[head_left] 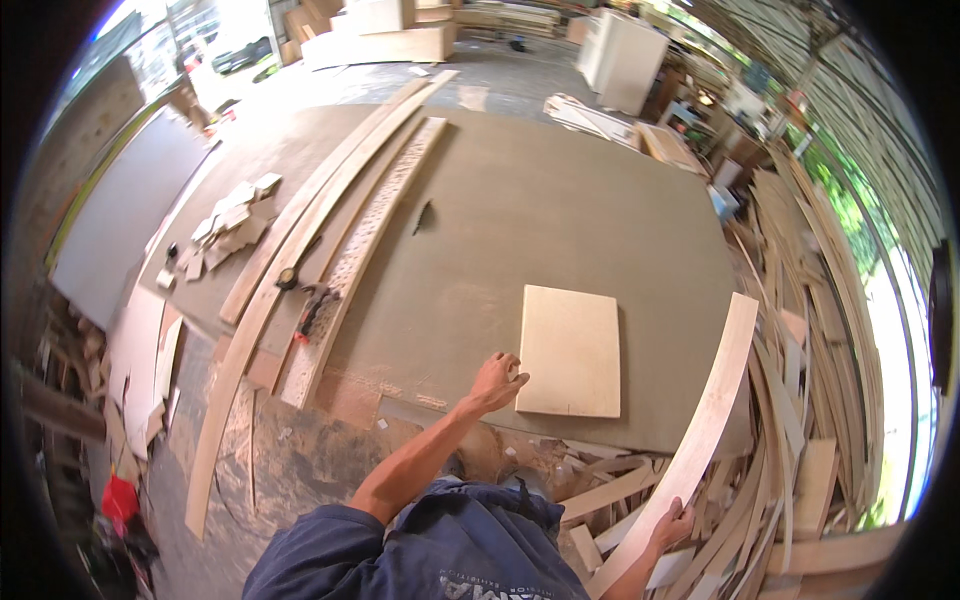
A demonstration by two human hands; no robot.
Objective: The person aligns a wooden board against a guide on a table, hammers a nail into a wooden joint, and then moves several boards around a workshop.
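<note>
My right hand [675, 524] grips a long, pale wooden plank [695, 440] near its lower end. The plank slants up and away on the right, past the worktable's edge. My left hand [494, 383] is closed, its fingers curled beside the left edge of a pale rectangular board [570, 350]. Whatever the left fingers hold, if anything, is too small to make out. That board lies flat on the large brown worktable [560, 210].
Long planks [300, 220] and a speckled board [365, 240] lie across the table's left part, with a dark hand tool [318, 305] on them. Wood offcuts [235, 220] are heaped farther left. Scrap strips [770, 480] crowd the right side. A white cabinet [622, 60] stands behind.
</note>
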